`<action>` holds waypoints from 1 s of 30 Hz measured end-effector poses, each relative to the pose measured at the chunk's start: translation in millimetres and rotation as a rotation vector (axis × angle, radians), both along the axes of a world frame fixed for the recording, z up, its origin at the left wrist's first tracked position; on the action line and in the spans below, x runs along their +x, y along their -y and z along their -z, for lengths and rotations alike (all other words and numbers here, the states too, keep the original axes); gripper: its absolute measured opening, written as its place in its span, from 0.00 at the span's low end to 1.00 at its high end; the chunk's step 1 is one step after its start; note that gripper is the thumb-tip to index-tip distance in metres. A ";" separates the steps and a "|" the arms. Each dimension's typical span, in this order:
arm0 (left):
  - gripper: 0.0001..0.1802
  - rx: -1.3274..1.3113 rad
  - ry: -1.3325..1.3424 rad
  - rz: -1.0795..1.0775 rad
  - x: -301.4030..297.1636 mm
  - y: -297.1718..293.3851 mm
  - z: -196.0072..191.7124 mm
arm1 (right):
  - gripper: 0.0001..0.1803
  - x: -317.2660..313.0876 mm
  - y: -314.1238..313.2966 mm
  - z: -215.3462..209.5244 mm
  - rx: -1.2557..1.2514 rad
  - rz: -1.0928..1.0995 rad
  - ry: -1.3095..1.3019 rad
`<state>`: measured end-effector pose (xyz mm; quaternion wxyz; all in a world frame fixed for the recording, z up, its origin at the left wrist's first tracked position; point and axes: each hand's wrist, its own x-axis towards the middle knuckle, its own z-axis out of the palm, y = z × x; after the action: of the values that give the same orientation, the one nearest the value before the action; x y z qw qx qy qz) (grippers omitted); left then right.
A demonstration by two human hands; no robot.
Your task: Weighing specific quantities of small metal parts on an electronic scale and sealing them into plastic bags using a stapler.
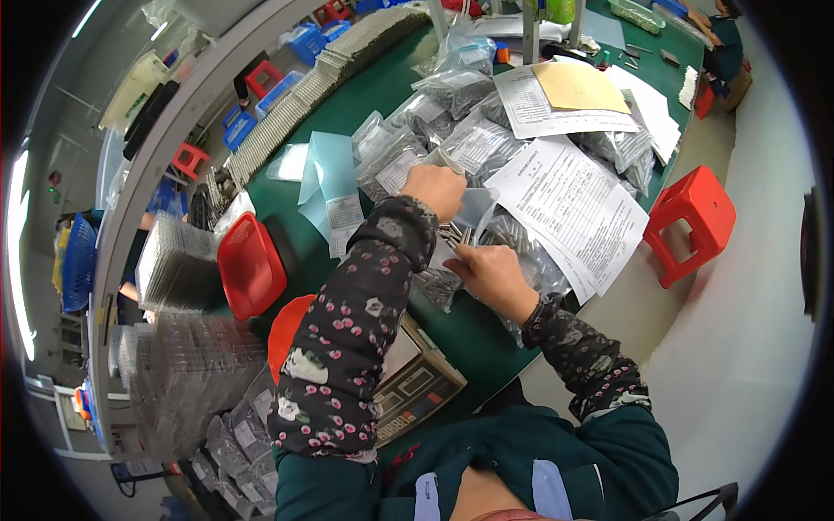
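A clear plastic bag (478, 208) stands over the green table between my hands. My left hand (437, 189) is closed at its upper left edge. My right hand (495, 276) is below and to the right, fingers closed around slim metal rods (455, 234) at the bag; whether they are inside it I cannot tell. Filled plastic bags of grey metal parts (476, 146) are heaped just beyond my hands, several with printed labels. Printed sheets (569, 204) lie over the heap to the right of my right hand.
A red plastic tray (250, 265) and stacked clear trays (182, 256) stand left. A cardboard box (420, 386) sits below my left forearm. A red stool (695, 217) is right of the green table (326, 106). Long stacks of trays (300, 100) run along the far left edge.
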<state>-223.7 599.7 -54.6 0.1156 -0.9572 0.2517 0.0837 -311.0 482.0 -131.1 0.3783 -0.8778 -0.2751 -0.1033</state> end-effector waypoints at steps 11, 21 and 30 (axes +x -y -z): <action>0.10 -0.112 0.221 -0.359 -48.2 -91.5 -33.2 | 0.17 13.2 -19.1 -41.5 0.331 -0.195 0.130; 0.11 -0.398 0.630 -0.459 -166.3 -184.0 -111.3 | 0.13 -8.9 -85.8 -165.6 0.551 -0.336 0.175; 0.14 -0.885 0.708 -0.520 -220.8 -184.4 -169.1 | 0.11 -25.2 -130.0 -196.4 0.948 -0.362 0.038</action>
<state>-444.5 784.1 114.5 -0.2397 -0.9141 -0.0322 -0.3254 -336.1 612.1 65.3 0.7419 -0.5458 -0.3526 -0.1652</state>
